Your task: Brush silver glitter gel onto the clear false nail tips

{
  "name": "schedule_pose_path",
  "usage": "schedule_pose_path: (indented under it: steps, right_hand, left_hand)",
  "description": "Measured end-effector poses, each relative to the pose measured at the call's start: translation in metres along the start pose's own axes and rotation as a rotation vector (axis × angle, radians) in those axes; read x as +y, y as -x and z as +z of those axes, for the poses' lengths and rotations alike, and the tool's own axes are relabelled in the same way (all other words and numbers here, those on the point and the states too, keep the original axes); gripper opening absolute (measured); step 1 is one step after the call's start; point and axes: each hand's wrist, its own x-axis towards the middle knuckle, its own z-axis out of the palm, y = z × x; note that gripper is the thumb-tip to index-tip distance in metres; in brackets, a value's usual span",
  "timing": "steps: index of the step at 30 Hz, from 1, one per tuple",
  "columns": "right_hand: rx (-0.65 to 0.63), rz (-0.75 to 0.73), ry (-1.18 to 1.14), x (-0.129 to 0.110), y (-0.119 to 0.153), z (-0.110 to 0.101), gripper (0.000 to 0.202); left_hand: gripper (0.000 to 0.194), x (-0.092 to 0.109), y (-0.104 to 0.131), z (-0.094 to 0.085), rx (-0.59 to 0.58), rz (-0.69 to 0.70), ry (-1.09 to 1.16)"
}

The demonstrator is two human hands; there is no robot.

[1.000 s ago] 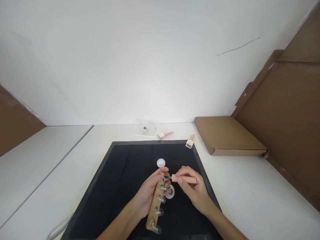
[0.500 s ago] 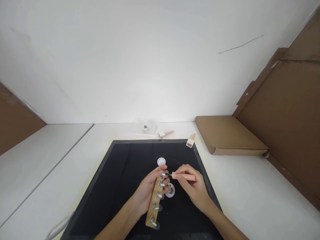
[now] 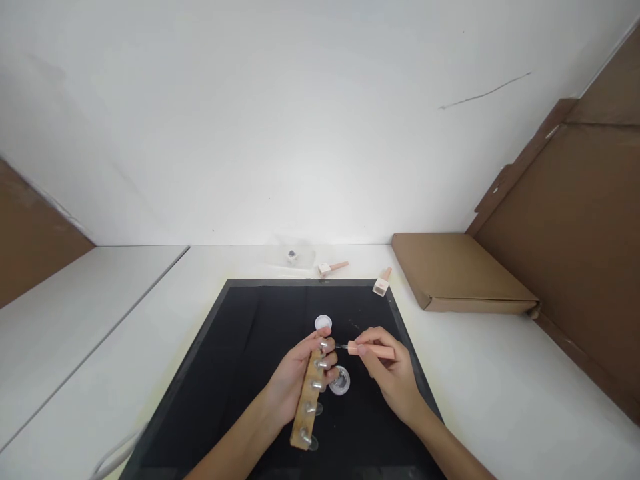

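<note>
My left hand (image 3: 291, 380) is closed round a wooden strip (image 3: 302, 421) held at a slant. Several clear nail tips (image 3: 311, 408) with silvery patches stand out along its right side. My right hand (image 3: 393, 373) pinches the pink handle of a nail polish brush (image 3: 375, 350). The brush tip points left, close to the uppermost nail tip (image 3: 325, 345); whether they touch I cannot tell. Below the brush, beside my left fingertips, lies a small round pot (image 3: 341, 383) with silvery stuff inside. A round white lid (image 3: 323, 323) rests just beyond my left hand.
A black mat (image 3: 240, 353) covers the middle of the white table (image 3: 500, 373). Two cream-and-pink bottle-like pieces (image 3: 381, 285) lie by its far edge, near a clear plastic bag (image 3: 293, 256). A flat cardboard box (image 3: 465, 273) sits at the back right, before a white wall (image 3: 320, 133).
The brush has drawn back slightly to the right from the uppermost nail tip. My left hand has tilted the strip a little, its lower end rising.
</note>
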Motion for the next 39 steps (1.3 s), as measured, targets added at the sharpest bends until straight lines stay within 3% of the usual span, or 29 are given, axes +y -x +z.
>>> schedule_pose_path:
  steps: [8,13,19,27,39]
  right_hand:
    - [-0.016,0.078,-0.047,0.006,0.003,0.001,0.015]
    - [-0.028,0.086,-0.010,0.010,0.005,0.002,0.020]
    - [-0.164,0.101,-0.081,0.016,0.003,0.003,0.031]
    - [-0.335,0.294,-0.213,0.024,0.007,0.011,0.020]
    - [-0.289,0.442,-0.559,0.032,0.012,0.024,0.039]
  left_hand:
    - [0.015,-0.003,-0.002,0.000,0.035,0.027,0.011]
    - [0.012,0.003,0.000,0.005,0.139,0.130,0.055]
    - [0.015,0.013,0.000,0.006,0.146,0.241,0.170]
    - [0.019,0.014,-0.001,0.006,0.078,0.181,0.320]
    - [0.015,0.005,-0.003,0.004,0.165,0.135,0.272]
